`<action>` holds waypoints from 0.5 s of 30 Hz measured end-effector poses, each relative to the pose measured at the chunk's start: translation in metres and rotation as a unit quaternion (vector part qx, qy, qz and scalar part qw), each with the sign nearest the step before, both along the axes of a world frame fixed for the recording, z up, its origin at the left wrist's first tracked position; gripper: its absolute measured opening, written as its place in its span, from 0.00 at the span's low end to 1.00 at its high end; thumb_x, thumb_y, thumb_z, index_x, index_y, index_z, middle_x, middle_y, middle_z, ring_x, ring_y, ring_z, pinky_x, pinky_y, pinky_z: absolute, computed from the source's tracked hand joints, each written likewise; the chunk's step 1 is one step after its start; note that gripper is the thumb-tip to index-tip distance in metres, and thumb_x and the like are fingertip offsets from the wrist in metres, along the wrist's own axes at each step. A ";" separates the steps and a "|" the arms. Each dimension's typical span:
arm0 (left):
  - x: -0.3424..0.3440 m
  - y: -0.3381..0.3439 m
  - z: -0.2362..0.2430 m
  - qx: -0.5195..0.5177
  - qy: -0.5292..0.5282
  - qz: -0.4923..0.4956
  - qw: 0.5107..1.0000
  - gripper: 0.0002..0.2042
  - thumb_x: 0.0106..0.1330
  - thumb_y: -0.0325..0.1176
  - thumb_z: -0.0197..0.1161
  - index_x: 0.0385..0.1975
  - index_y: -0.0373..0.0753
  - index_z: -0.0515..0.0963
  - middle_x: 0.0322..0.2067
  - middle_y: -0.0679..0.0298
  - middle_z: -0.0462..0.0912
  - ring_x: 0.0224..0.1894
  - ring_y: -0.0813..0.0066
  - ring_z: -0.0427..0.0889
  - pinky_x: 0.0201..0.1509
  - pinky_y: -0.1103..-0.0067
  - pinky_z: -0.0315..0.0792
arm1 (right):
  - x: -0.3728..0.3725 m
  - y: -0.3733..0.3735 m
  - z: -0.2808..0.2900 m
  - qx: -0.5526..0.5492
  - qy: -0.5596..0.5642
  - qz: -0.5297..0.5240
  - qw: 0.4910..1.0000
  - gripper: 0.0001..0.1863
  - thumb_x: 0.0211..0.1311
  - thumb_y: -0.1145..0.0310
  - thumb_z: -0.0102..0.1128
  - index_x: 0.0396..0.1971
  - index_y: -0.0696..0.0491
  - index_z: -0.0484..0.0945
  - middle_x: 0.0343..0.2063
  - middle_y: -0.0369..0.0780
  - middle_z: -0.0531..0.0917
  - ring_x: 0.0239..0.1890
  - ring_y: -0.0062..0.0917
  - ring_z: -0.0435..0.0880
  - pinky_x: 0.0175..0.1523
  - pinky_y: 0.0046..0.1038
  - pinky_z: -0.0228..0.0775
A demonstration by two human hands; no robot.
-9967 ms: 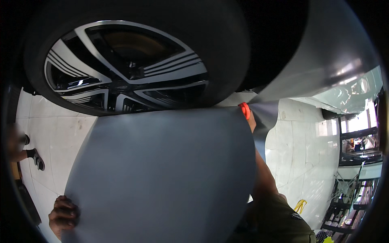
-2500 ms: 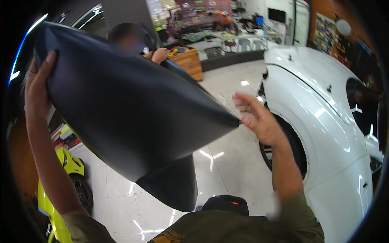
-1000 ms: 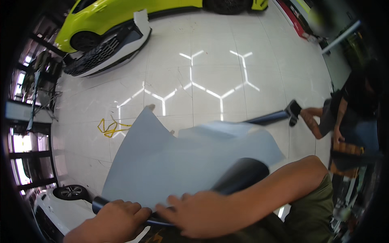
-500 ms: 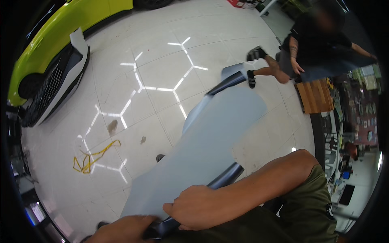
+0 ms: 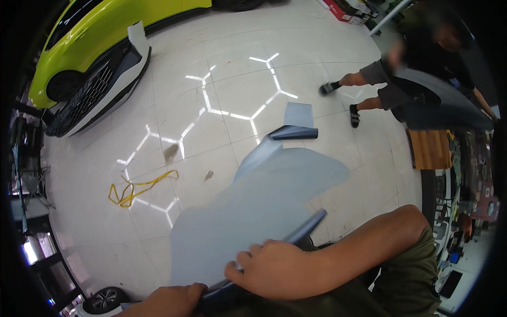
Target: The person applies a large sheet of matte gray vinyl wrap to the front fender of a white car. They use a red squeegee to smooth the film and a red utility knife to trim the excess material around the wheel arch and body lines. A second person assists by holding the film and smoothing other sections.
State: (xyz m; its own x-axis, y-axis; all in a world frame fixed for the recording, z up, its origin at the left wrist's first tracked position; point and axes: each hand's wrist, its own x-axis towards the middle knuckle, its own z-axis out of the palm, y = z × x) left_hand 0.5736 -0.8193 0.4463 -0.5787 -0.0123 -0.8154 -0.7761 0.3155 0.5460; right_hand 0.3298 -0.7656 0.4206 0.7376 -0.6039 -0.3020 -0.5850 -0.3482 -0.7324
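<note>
A large sheet of film spreads from my lap out over the floor. Its upper face is pale grey-blue, and a glossy dark blue side shows where the near edge curls into a roll. The fingers of my right hand wrap over that rolled edge. To its left, my left hand is closed on the same edge with the thumb on top; its lower part is cut off by the frame. At the far end, the film folds over in a dark curl beside a pale flap.
A yellow tape measure lies loosely looped on the floor. Beyond it, a bumper rests beside a lime-green car. At the right, a co-worker holds a dark sheet near a wooden block. A wheel shows at lower left.
My view has swung, so the floor things sit further right. The co-worker has stepped and raised part of the dark sheet. The film's far end has flattened, and both my hands keep hold of it.
</note>
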 end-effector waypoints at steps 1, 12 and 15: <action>0.001 -0.007 0.000 0.040 -0.043 0.017 0.998 0.24 0.52 0.29 0.64 0.51 0.35 0.68 0.36 0.47 0.79 0.39 0.45 0.78 0.45 0.59 0.72 | 0.004 0.000 -0.006 -0.113 -0.037 -0.006 0.993 0.14 0.55 0.73 0.54 0.41 0.61 0.71 0.26 0.50 0.80 0.27 0.44 0.83 0.27 0.40 0.75; 0.041 -0.009 0.012 -0.115 -0.166 0.007 0.979 0.20 0.55 0.48 0.69 0.34 0.35 0.78 0.27 0.55 0.82 0.29 0.52 0.82 0.37 0.67 0.75 | -0.015 -0.035 -0.032 0.117 0.010 0.079 0.990 0.15 0.52 0.74 0.56 0.41 0.61 0.70 0.19 0.47 0.76 0.22 0.43 0.80 0.24 0.39 0.71; 0.045 0.003 0.015 -0.240 -0.129 0.019 0.962 0.19 0.54 0.46 0.70 0.33 0.34 0.78 0.25 0.54 0.82 0.29 0.51 0.82 0.36 0.68 0.76 | -0.003 -0.018 -0.038 -0.172 -0.090 -0.031 0.980 0.17 0.53 0.74 0.56 0.44 0.61 0.71 0.20 0.46 0.76 0.24 0.43 0.80 0.26 0.40 0.71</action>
State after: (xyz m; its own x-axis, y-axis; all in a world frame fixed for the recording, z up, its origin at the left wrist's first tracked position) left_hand 0.6187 -0.8159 0.4617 -0.3495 -0.4413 -0.8265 -0.8825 0.4514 0.1322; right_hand 0.3270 -0.7835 0.3831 0.7196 -0.6918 0.0596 -0.4838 -0.5612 -0.6716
